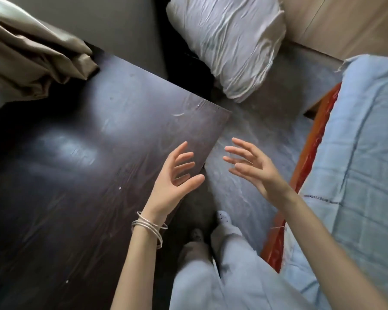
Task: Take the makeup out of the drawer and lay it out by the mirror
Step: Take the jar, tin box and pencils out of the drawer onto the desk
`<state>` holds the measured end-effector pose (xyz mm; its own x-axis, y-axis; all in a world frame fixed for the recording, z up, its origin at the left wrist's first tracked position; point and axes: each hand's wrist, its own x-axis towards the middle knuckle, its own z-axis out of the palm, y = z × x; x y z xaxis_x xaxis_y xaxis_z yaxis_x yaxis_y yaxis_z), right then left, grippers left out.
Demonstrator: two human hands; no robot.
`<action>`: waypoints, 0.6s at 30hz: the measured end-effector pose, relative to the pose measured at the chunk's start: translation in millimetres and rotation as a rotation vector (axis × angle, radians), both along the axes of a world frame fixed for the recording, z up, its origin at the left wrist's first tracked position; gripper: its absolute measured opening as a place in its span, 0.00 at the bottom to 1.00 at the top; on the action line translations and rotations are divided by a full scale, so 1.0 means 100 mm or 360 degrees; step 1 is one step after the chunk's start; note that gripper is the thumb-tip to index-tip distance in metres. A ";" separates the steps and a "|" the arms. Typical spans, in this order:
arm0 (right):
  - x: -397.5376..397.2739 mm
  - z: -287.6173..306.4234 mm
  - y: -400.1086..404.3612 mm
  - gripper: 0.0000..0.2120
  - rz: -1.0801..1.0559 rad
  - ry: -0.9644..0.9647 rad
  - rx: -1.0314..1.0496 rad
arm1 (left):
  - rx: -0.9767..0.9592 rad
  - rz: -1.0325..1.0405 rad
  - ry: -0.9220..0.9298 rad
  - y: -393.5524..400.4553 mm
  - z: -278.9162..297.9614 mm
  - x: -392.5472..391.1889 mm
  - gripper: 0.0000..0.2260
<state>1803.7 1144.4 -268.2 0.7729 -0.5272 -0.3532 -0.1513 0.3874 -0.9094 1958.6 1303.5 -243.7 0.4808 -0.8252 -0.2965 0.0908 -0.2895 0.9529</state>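
Above the near corner of the table, the left hand [175,175] hangs with its fingers spread and relaxed, palm turned inward, holding nothing; thin silver bangles [149,227] circle its wrist. Just beside it, over the floor, the right hand [253,166] faces it with fingers likewise spread apart and slack, also holding nothing. The two hands are near each other but do not touch.

No makeup, drawer or mirror can be made out from the head view, so which way the makeup points and where it lies relative to either hand cannot be told.

Under the left hand, the table [81,153] is a dark wood-grain slab whose right corner juts toward the grey floor [255,130]. Below the hands, the person's legs in pale blue trousers [229,276] stand on that floor, feet in light socks. To the right runs a bed with a light blue quilt [363,153] and an orange-red side rail [309,157]. Beyond the table's far edge sits a crumpled white pillow [229,41]. At upper left, a beige curtain [31,52] drapes onto the table's far corner.
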 end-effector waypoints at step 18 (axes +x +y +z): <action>-0.50 -0.70 0.26 0.26 -0.0067 0.0026 0.0119 | 0.0102 0.0011 -0.0074 0.35 -0.34 -0.68 0.36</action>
